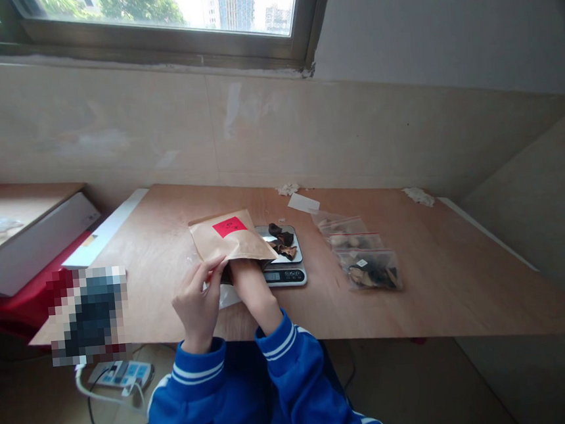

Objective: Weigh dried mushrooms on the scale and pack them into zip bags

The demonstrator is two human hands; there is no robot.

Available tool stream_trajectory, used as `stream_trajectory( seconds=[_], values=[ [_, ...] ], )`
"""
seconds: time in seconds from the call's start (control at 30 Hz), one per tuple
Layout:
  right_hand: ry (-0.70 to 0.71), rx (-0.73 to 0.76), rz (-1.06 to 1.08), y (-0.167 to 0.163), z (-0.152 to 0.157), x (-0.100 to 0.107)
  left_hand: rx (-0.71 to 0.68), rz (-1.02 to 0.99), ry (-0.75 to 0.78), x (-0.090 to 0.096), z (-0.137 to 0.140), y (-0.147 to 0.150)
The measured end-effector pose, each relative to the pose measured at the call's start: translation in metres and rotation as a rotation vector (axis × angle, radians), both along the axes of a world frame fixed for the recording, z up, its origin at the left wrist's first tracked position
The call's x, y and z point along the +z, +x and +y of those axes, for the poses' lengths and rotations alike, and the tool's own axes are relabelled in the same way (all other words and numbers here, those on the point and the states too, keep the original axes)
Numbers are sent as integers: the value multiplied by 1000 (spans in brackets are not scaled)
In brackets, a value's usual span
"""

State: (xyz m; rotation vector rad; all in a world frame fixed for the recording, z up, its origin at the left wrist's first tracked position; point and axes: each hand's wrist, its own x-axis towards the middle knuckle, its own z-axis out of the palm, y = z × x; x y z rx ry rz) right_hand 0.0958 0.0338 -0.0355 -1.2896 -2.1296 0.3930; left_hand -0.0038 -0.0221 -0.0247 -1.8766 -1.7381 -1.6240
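My left hand [201, 297] pinches the near edge of a brown paper bag [223, 242] that carries a red label [229, 226]. My right hand [252, 287] reaches into the mouth of this bag, so its fingers are hidden inside. Partly under the bag stands a silver kitchen scale [293, 277] with a lit display. Dark, curled dried pieces [284, 241], looking like dried fungus, lie on its plate.
To the right, several clear zip bags [371, 271] with dark and pale dried pieces overlap. Behind them lies a white card [303, 202]. A blurred dark object [91, 314] sits at the table's left edge; a power strip [121, 372] lies below.
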Motion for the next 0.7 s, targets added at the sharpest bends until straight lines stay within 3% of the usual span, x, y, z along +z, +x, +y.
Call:
stream_trajectory(
  seconds=[0.17, 0.37, 0.53, 0.7],
  values=[
    [-49, 18, -29, 12, -14, 10, -13, -2, 0, 0, 0, 1],
    [-102, -63, -6, 18, -27, 12, -20, 12, 10, 1, 0, 2],
    [-46, -111, 79, 25, -41, 12, -10, 20, 11, 0, 0, -1],
    [47, 43, 315, 43, -61, 23, 23, 54, 28, 2, 3, -1]
  ],
)
